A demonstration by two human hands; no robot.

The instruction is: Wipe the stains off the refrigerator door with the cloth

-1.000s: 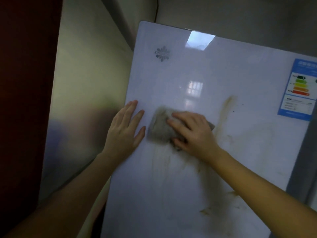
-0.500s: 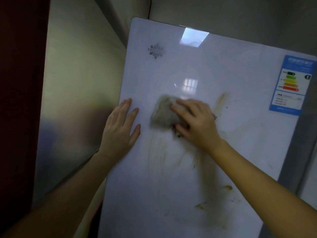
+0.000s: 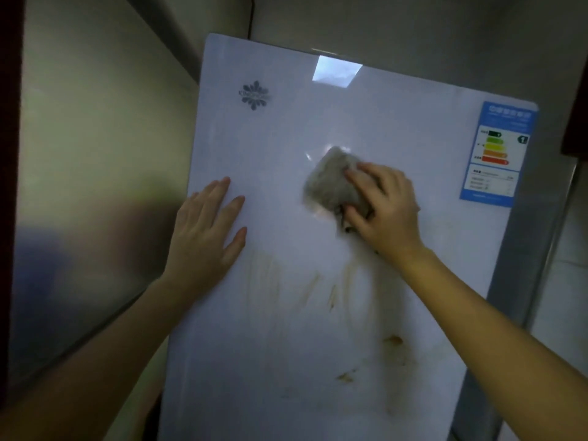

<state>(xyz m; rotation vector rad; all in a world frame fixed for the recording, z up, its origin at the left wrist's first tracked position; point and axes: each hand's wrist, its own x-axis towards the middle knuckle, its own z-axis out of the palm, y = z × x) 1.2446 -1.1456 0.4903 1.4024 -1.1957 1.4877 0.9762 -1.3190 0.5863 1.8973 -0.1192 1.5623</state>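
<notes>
White glossy refrigerator door point(image 3: 286, 361) fills most of view, tilted by the wide lens, steel side panel point(image 3: 95, 186) to its left. Brown stains point(image 3: 346, 284) smeared across the lower middle, streaky, with darker blobs point(image 3: 394, 340) further down toward the right edge. Upper door looks mostly clean. Energy label point(image 3: 496, 154) stuck at upper right, snowflake logo point(image 3: 254, 94) upper left.

Left hand point(image 3: 206, 230) flat on the door near its left edge, fingers spread, holding nothing, likely bracing. Right hand point(image 3: 385, 205) presses a bunched grey cloth point(image 3: 331, 183) against the door mid-height, fingers curled over its lower right part, thumb side tucked under; cloth touching the surface, just above the stain streaks.

Step in hand, by my read: scrubbing pass, top of stained zone. To do it well: keep palm pressure flat so the whole cloth contacts, work downward in overlapping strokes through the streaks to the blobs, refold to a cleaner face since smearing is evident, steer clear of the label edge. Plenty of stain left, maybe early-to-mid task.
</notes>
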